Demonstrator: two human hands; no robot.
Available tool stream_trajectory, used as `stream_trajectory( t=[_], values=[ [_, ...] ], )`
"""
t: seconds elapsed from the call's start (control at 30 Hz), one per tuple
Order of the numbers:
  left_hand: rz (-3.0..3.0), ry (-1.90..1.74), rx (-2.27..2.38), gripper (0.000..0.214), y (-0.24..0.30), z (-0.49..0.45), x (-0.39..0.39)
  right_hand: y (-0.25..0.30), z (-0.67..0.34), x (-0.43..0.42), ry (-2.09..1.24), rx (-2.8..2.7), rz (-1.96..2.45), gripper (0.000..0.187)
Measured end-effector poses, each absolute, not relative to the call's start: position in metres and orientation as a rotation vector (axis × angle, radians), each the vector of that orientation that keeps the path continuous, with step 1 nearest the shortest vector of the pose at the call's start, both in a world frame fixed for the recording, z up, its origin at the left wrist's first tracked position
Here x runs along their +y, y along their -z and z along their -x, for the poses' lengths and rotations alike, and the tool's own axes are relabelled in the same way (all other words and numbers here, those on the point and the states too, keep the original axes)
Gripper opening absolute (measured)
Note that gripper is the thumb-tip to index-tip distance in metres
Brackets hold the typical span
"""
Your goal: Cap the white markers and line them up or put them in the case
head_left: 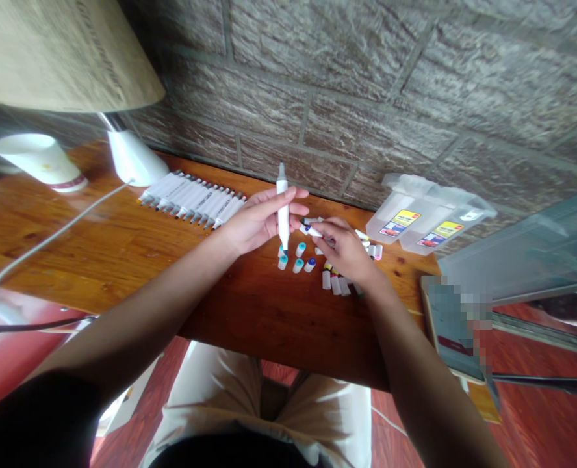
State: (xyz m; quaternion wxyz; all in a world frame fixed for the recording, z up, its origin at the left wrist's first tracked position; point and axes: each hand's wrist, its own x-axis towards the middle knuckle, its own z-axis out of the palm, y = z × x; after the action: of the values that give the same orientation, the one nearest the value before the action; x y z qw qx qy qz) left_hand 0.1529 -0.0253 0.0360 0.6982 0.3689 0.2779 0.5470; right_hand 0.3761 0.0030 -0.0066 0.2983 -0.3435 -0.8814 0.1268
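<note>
My left hand [264, 220] grips a white marker [282, 211] that stands nearly upright, thumb across its barrel; its grey tip end points up and a dark end points down. Close beside it, my right hand [343, 248] pinches a small white marker cap [312, 231] with a dark blue end. Below the hands, several teal-topped caps [299, 265] and a blue-topped cap [310, 264] stand on the wooden table [249, 305]. More white caps [336, 286] lie under and around my right hand, partly hidden by it.
A row of white markers [191, 198] lies left of my left hand. Behind it stand a lamp [135, 156] with its cord and a paper cup [45, 162]. Two clear plastic bins [429, 214] stand at the right against the brick wall [357, 84]. A tablet-like device [451, 331] lies at the right edge.
</note>
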Motion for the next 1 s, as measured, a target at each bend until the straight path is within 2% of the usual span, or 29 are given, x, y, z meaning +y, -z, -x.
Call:
stream_trajectory(
  t=[0.33, 0.53, 0.7, 0.87, 1.0],
  values=[
    [-0.826, -1.207, 0.6, 0.022, -0.036, -0.151, -0.025, -0.02, -0.376, -0.035, -1.012, -1.905, 0.795, 0.023],
    [-0.841, -1.205, 0.58, 0.02, -0.035, -0.151, -0.025, -0.026, -0.373, -0.039, -1.166, -1.819, 0.768, 0.022],
    [-0.967, -1.127, 0.534, 0.023, -0.029, -0.148, -0.026, -0.029, -0.368, -0.041, -1.315, -1.526, 0.798, 0.033],
    [-1.101, -0.916, 0.403, 0.034, -0.023, -0.146, -0.029, -0.032, -0.361, -0.041, -1.445, -1.217, 0.838, 0.022],
    [-1.111, -0.897, 0.383, 0.035, -0.024, -0.147, -0.029, -0.033, -0.354, -0.044, -1.557, -1.125, 0.817, 0.029]
  ],
)
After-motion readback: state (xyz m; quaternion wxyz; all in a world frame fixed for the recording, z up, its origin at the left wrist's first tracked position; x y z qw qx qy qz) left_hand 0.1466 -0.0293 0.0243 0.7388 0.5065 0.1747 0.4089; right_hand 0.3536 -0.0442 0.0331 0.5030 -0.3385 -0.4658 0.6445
